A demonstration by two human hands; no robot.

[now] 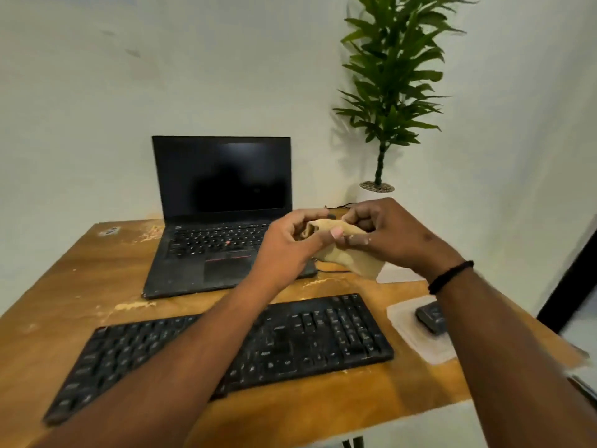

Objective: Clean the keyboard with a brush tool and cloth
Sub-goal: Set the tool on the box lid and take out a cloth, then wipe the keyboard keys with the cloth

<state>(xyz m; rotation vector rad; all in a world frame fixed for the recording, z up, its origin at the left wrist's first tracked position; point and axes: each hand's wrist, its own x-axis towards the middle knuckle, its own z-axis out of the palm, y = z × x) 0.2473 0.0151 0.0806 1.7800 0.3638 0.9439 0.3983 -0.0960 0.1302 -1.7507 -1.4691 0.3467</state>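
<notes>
A black keyboard (307, 337) lies across the wooden table (97, 279), partly hidden by my left forearm. Above the table, in front of the laptop's right side, both hands hold a tan cloth (349, 257). My left hand (287, 247) pinches the cloth's upper edge with thumb and fingers. My right hand (394, 234) grips the same cloth from the right, fingers curled into it. The cloth hangs bunched below the hands. I see no brush tool.
An open black laptop (219, 215) with a dark screen stands behind the keyboard. A potted plant (384, 101) stands at the back right. A dark small object (431, 316) lies on a white sheet at the table's right edge. A thin cable runs behind the hands.
</notes>
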